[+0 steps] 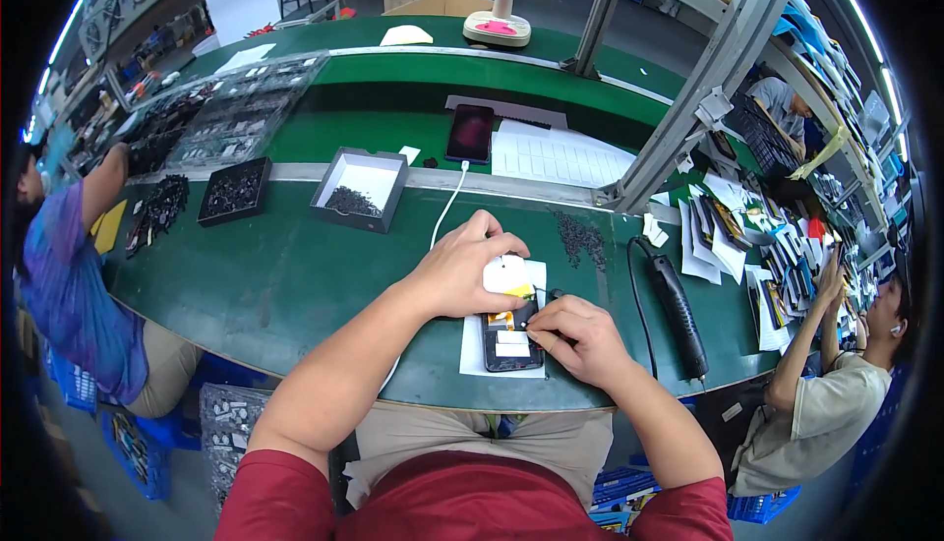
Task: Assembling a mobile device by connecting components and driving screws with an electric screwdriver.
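A black phone (513, 355) with its inside exposed lies on a white paper sheet (474, 349) at the table's front edge. White and orange patches show in it. My left hand (462, 268) is closed round its upper end, thumb and fingers on either side of a white piece with a yellow strip (505, 275). I cannot tell whether that piece is fixed to the phone. My right hand (582, 336) pinches at the phone's right side; what lies between its fingertips is too small to name. A short dark thing, partly hidden, pokes out between the hands.
Small black parts fill a white-lined box (361, 190) and a black tray (234, 192), and lie in a loose pile (582, 240). A corded black electric screwdriver (677, 315) lies right. Behind are a cabled phone (470, 134) and a metal post (688, 79). Co-workers sit on both sides.
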A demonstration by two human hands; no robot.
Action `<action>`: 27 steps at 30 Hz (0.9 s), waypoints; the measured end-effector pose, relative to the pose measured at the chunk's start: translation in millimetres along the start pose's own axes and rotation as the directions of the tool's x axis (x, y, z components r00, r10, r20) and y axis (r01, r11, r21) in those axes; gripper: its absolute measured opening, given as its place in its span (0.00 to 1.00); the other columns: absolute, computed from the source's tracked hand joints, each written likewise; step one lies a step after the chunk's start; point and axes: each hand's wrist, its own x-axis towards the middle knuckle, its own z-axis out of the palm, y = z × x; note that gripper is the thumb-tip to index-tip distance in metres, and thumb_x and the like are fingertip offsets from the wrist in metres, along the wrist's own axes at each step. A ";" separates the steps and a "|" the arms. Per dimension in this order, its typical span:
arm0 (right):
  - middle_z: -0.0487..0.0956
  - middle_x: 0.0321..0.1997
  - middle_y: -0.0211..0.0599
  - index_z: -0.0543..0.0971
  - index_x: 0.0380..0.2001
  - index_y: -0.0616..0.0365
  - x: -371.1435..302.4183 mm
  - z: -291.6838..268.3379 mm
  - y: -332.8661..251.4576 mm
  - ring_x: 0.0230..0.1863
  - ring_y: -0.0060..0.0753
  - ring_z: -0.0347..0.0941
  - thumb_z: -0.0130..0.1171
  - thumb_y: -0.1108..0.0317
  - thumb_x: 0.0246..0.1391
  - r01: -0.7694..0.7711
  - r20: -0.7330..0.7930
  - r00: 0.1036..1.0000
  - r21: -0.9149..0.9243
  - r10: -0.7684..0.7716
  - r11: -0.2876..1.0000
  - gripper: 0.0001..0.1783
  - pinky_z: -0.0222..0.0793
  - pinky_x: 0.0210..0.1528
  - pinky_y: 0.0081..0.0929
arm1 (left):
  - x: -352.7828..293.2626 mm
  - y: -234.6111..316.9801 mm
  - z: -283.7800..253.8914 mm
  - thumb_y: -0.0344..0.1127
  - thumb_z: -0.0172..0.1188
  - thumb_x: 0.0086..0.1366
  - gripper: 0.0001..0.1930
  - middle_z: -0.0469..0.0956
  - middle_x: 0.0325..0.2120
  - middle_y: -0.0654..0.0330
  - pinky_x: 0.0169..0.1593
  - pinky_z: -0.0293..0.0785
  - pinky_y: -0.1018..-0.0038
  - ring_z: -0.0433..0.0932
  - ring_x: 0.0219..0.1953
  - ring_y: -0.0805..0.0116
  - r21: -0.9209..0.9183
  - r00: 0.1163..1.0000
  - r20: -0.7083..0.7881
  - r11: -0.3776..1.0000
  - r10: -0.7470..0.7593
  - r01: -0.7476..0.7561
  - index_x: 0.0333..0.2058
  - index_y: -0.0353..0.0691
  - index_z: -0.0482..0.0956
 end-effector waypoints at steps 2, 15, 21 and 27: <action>0.84 0.37 0.32 0.86 0.35 0.57 0.5 -1.4 -5.1 0.37 0.33 0.81 0.69 0.73 0.54 -0.121 0.005 0.993 0.104 0.121 0.987 0.05 0.77 0.38 0.29 | 0.3 -2.0 -0.2 0.48 0.78 0.47 0.32 0.71 0.46 0.51 0.54 0.74 0.61 0.75 0.51 0.50 -0.007 1.000 -0.004 1.000 0.019 -0.019 0.52 0.47 0.82; 0.85 0.37 0.34 0.84 0.38 0.62 4.7 -10.9 4.5 0.36 0.23 0.81 0.68 0.75 0.59 -0.412 0.054 0.908 0.304 0.416 0.859 0.04 0.76 0.35 0.21 | 0.4 -1.9 -0.6 0.46 0.79 0.46 0.32 0.69 0.48 0.51 0.53 0.75 0.59 0.76 0.50 0.47 -0.075 0.998 0.054 0.997 0.022 -0.018 0.51 0.47 0.81; 0.84 0.37 0.36 0.84 0.35 0.58 4.3 -7.1 -5.4 0.39 0.40 0.82 0.71 0.73 0.51 -0.021 0.076 0.997 0.006 0.020 1.000 0.07 0.78 0.41 0.33 | 1.8 -1.9 1.8 0.45 0.77 0.47 0.31 0.69 0.49 0.51 0.53 0.76 0.59 0.77 0.50 0.47 -0.102 0.995 0.058 0.992 0.075 -0.069 0.52 0.48 0.81; 0.83 0.35 0.34 0.85 0.34 0.57 0.7 0.1 -7.9 0.36 0.37 0.81 0.71 0.73 0.50 0.006 0.040 0.999 -0.035 -0.005 0.999 0.06 0.78 0.38 0.33 | 3.3 0.4 3.8 0.45 0.77 0.47 0.31 0.69 0.50 0.51 0.53 0.77 0.59 0.77 0.51 0.49 -0.068 0.994 0.051 0.993 0.101 -0.098 0.53 0.50 0.82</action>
